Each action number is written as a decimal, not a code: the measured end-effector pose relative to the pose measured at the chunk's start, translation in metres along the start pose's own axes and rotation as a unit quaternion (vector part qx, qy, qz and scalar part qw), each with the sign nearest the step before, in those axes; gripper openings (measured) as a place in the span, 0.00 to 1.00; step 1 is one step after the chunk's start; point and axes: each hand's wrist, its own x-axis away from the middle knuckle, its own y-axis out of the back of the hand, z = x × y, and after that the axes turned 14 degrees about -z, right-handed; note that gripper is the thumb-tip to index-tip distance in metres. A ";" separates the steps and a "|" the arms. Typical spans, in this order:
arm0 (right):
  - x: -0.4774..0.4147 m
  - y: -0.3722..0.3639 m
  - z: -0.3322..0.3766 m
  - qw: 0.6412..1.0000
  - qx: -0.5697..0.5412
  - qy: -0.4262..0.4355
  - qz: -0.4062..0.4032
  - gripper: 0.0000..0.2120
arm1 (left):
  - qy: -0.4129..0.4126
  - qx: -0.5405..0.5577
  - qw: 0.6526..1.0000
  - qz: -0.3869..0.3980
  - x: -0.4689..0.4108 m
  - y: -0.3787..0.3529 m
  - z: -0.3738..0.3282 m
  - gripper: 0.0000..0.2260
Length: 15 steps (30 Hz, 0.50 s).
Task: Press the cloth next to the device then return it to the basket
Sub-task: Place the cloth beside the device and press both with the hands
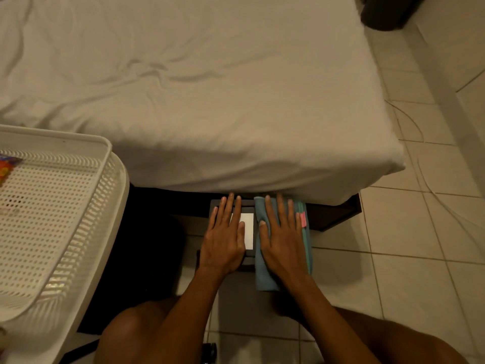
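A folded blue cloth with a pink tag lies on the tiled floor at the foot of the bed, right beside a dark flat device with a white panel. My right hand lies flat on the cloth, fingers spread, palm down. My left hand rests flat on the device, covering its left half. The white perforated basket stands at the left, with a colourful item at its far-left edge.
A bed with a wrinkled white sheet fills the top of the view; its dark frame shows just behind the device. Tiled floor extends right. My bare knees are at the bottom. A dark object stands at top right.
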 end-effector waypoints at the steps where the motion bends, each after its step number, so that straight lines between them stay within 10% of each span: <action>1: 0.014 0.000 0.000 1.000 0.004 -0.001 0.006 0.29 | 0.003 0.001 1.000 0.001 0.001 0.000 0.000 0.26; 15: 0.009 -0.005 -0.002 1.000 0.015 0.018 0.015 0.29 | -0.004 0.007 1.000 0.015 0.001 0.000 0.001 0.26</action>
